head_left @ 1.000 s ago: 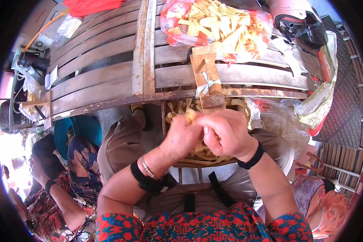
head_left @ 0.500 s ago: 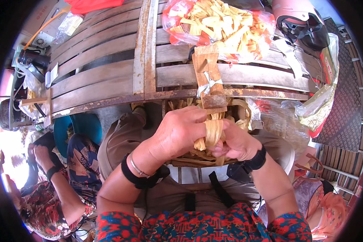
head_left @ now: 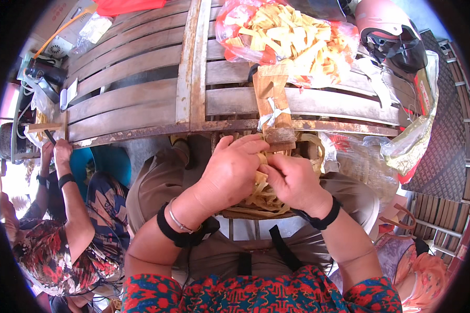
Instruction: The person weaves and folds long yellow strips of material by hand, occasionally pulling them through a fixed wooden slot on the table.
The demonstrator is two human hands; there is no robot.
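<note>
Just below the table edge my hands meet over a pale yellow, flat flexible strip (head_left: pixel 261 178); only a small folded part of it shows between my fingers. My left hand (head_left: pixel 234 169) is closed on its left side. From the right, my right hand (head_left: pixel 296 180) pinches it, thumb pressed toward the left hand. Right above my fingertips juts the end of a wooden piece (head_left: pixel 280 136), bound with a white cloth tie (head_left: pixel 273 115) and projecting over the table edge. Under my hands, between my knees, lies a heap of similar yellow strips (head_left: pixel 266 201) in a container, partly hidden.
A red-and-clear plastic bag (head_left: pixel 230 26) of yellow strips sits on the slatted table (head_left: pixel 136 99). Beyond it rests a pink helmet (head_left: pixel 384 18). At left, a co-worker's hands (head_left: pixel 61 150) are by another wooden piece, near a teal tub (head_left: pixel 112 164). Another person (head_left: pixel 425 274) sits at right.
My right hand has turned and risen toward the wooden piece, its thumb now on top. The strip's wide loop no longer shows. At left, the co-worker's hands have moved up to the table corner.
</note>
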